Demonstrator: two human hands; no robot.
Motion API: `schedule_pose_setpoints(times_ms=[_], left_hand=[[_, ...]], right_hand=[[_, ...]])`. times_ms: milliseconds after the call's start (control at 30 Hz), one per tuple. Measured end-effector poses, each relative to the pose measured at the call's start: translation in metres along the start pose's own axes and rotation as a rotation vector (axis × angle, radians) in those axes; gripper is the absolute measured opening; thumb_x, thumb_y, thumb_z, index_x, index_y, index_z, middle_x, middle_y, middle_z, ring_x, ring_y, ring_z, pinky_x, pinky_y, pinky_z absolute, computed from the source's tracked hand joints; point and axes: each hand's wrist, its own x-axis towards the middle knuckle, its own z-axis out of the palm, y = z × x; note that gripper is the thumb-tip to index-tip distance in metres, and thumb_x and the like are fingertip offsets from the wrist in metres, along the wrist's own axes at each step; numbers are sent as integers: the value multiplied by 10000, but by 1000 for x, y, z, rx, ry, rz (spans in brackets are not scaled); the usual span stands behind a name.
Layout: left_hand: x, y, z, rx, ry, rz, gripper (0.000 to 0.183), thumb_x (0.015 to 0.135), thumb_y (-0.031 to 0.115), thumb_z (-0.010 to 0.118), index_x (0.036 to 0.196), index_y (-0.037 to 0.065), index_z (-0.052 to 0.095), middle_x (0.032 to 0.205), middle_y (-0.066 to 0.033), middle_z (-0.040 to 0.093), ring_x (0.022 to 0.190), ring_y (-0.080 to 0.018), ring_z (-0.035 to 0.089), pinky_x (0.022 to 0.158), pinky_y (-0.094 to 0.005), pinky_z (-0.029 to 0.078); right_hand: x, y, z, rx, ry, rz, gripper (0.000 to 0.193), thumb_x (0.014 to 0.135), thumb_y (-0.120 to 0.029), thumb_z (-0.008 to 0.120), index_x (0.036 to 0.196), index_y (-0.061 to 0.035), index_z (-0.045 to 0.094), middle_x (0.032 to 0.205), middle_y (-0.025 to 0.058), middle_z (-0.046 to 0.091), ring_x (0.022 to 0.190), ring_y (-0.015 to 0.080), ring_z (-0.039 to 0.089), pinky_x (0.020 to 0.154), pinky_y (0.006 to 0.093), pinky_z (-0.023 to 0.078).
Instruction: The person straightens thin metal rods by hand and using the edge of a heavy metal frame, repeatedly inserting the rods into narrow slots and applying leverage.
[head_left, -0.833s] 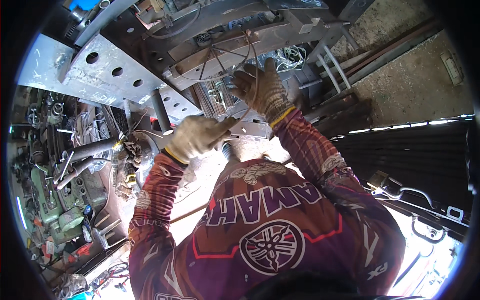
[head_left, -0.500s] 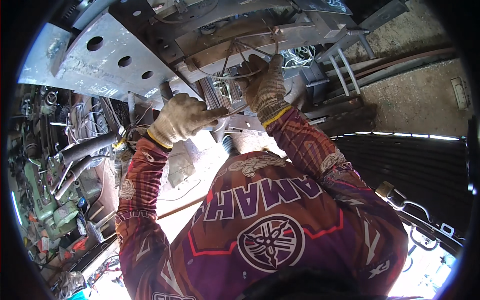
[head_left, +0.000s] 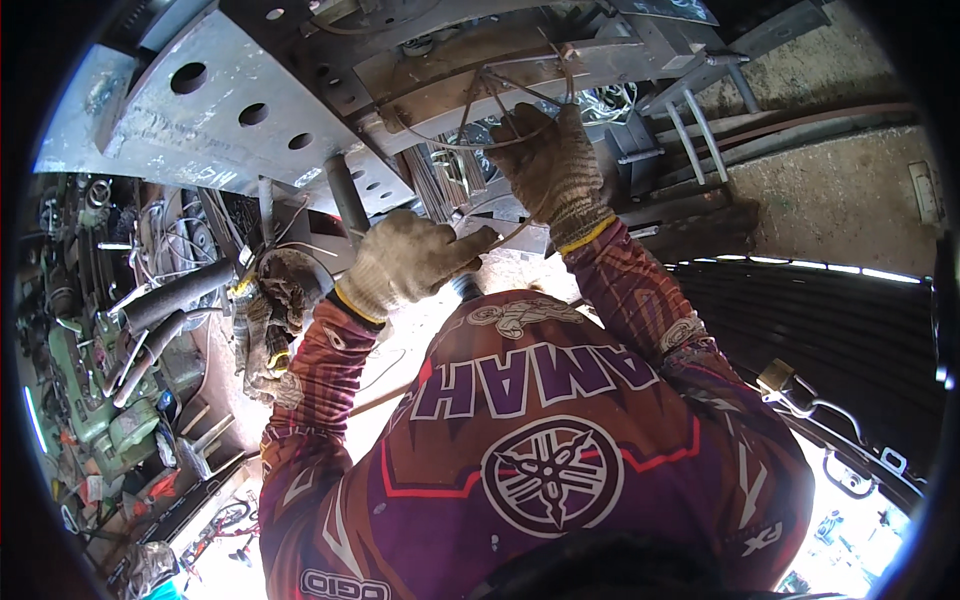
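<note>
Both my hands wear knitted work gloves with yellow cuffs. My right hand [head_left: 548, 165] is closed around a frame of thin bent metal rods [head_left: 455, 146]. Its curved rod bows out to the left, and straight rods meet in a point above my fingers. Lower and to the left, my left hand [head_left: 410, 258] is closed on a thin metal rod [head_left: 515, 234], which curves up toward my right wrist. Whether this rod joins the frame is hidden by my right hand. Behind the frame runs a long steel beam [head_left: 430, 105].
A steel plate with round holes [head_left: 200, 120] lies at upper left. Spare dirty gloves [head_left: 265, 310] hang beside my left forearm near a dark pipe [head_left: 180, 295]. A green machine [head_left: 80, 385] and clutter fill the far left. Two metal rods [head_left: 698, 135] stick out on the right.
My left hand has moved right and down in the picture with the thin rod. The right hand has shifted slightly right with the rod frame. More of the hanging gloves shows.
</note>
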Motion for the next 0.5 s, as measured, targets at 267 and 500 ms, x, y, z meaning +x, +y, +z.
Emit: schedule_pose_setpoints(times_ms=[267,500], left_hand=[[21,56,-4,59,-123,-205,354,940,324,600,1256,164,603,646,-32,646,566,-222,646,514,-387,487],[42,75,14,-8,-89,-283,396,934,376,612,1270,165,607,686,-42,615,636,-242,647,560,-392,508]], right_hand=[[0,-23,-17,-358,50,-35,477,1043,-454,444,1146,-21,617,1027,136,681,890,290,695,769,453,600],[12,-51,-27,-476,-11,33,459,1047,-420,451,1128,-5,631,960,153,711,790,271,716,643,398,619]])
